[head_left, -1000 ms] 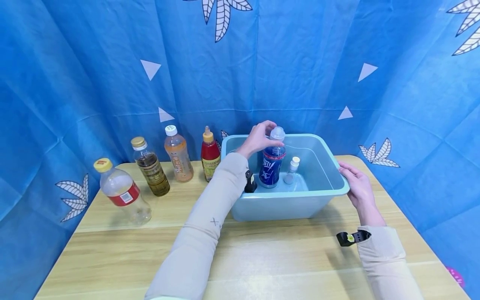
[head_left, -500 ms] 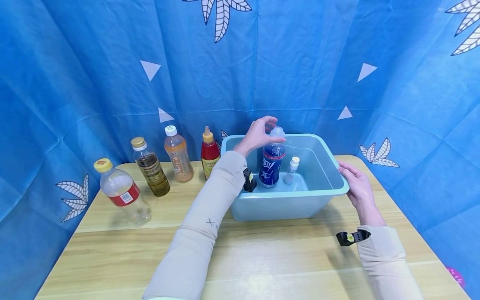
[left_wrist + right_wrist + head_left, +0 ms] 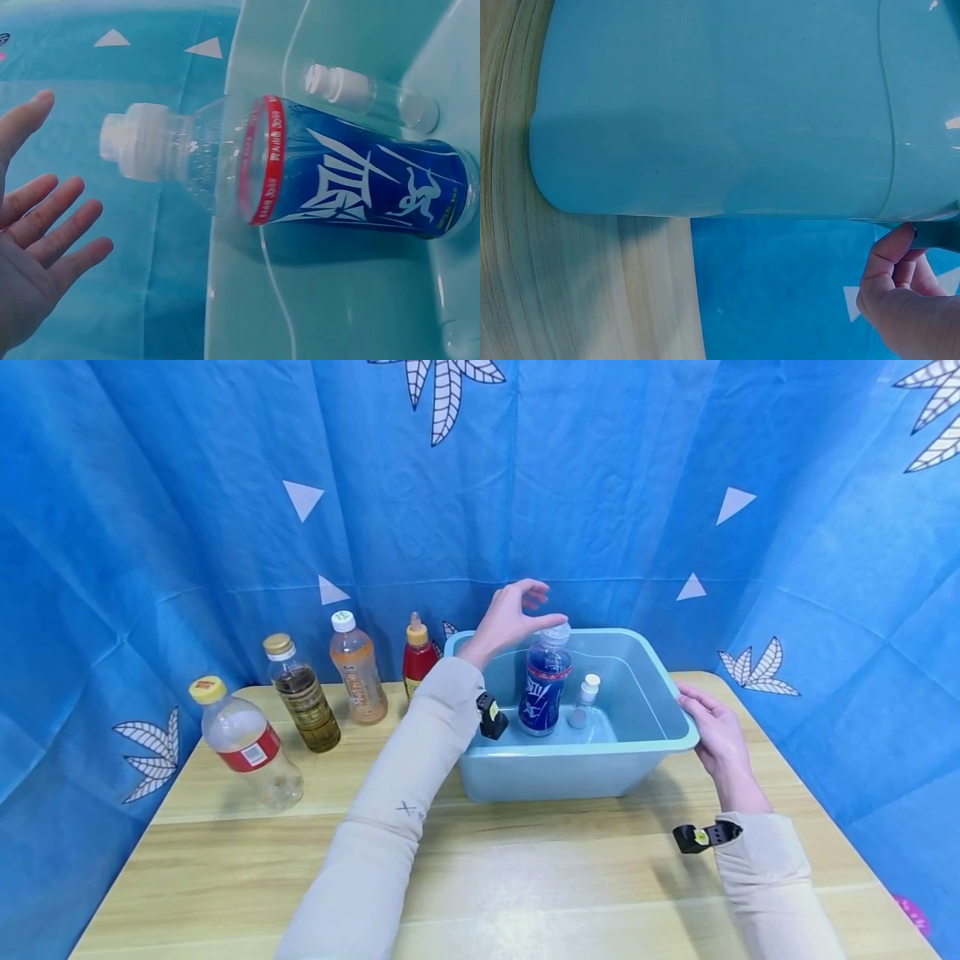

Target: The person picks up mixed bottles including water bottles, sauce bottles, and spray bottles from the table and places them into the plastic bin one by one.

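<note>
A drink bottle (image 3: 545, 689) with a blue label and clear cap stands upright in the light blue plastic bin (image 3: 555, 777). My left hand (image 3: 512, 620) hovers just above the bin's back left, fingers spread and apart from the bottle cap (image 3: 141, 142) in the left wrist view. Beside the blue bottle is a small clear bottle (image 3: 587, 702) with a white cap. At the bin's right end, my right hand (image 3: 712, 727) grips the rim; in the right wrist view its fingers (image 3: 889, 259) curl round the rim's edge.
Left of the bin stand a red sauce bottle (image 3: 417, 656), a peach-coloured drink bottle (image 3: 360, 677), an amber-liquid bottle (image 3: 303, 697) and a clear bottle with a red label (image 3: 251, 747). They share the wooden table (image 3: 480, 877). A blue curtain (image 3: 600, 485) hangs behind.
My left hand has risen and drawn back to the left, away from the blue bottle's neck, with its fingers opening. The bottle stays in place, and the right hand has not moved.
</note>
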Motion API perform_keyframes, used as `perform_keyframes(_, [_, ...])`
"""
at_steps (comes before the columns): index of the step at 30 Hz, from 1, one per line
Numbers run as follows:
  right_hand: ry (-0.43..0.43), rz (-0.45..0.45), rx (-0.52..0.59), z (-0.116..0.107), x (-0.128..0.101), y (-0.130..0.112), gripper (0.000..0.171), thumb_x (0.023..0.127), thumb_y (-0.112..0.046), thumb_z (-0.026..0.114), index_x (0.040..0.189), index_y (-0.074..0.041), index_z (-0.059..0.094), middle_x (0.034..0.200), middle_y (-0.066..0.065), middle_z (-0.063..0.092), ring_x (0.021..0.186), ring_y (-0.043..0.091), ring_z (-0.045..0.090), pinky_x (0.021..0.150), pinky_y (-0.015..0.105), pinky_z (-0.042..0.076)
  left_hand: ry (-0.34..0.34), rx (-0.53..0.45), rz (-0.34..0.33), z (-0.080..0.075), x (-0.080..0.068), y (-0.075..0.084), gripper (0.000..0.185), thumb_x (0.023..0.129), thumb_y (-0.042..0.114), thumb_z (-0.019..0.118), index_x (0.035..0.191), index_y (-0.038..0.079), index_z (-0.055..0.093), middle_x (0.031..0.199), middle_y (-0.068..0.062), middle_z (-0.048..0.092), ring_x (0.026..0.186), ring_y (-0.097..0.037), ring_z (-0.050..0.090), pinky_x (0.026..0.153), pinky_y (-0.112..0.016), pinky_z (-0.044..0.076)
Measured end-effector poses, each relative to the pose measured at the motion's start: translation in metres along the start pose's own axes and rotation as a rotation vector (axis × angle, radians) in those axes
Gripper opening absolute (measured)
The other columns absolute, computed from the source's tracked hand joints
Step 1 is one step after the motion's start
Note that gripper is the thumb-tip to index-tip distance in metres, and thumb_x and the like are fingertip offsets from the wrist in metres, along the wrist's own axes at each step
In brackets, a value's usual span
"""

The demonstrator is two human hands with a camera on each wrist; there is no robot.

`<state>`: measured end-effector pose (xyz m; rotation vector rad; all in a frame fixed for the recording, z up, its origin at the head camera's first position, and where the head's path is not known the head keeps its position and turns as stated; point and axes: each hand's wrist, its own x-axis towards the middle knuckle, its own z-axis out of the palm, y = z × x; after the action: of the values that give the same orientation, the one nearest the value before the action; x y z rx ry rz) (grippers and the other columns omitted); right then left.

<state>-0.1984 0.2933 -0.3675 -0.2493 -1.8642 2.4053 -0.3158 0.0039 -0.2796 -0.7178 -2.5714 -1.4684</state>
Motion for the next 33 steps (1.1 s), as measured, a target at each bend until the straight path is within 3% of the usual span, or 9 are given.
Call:
perform_keyframes(18, [0.002,-0.001,-0.014,-0.001,0.0,0.0,0.017,0.085,-0.014,0.06,0.1,-0.017,0.066,0.09,-0.008,0.061,0.076,0.006,0.059,0.063,0.019,0.05,0.023,0.104,0.023,-0.025,-0.024,0.023,0.038,0.084,0.029,0.061,0.115,0.007,0.054,0.106,-0.004,0.058,0.096,-0.014,0.054,0.078,-0.022,0.045])
perform_keyframes(33, [-0.001,-0.018,-0.035,-0.001,0.002,0.003,0.015,0.086,-0.013,0.058,0.095,-0.02,0.068,0.089,-0.008,0.062,0.075,0.006,0.059,0.061,0.018,0.049,0.08,0.137,0.095,-0.04,-0.061,0.034,0.03,0.083,0.025,0.062,0.107,0.007,0.06,0.102,-0.005,0.061,0.089,-0.013,0.057,0.074,-0.022,0.047])
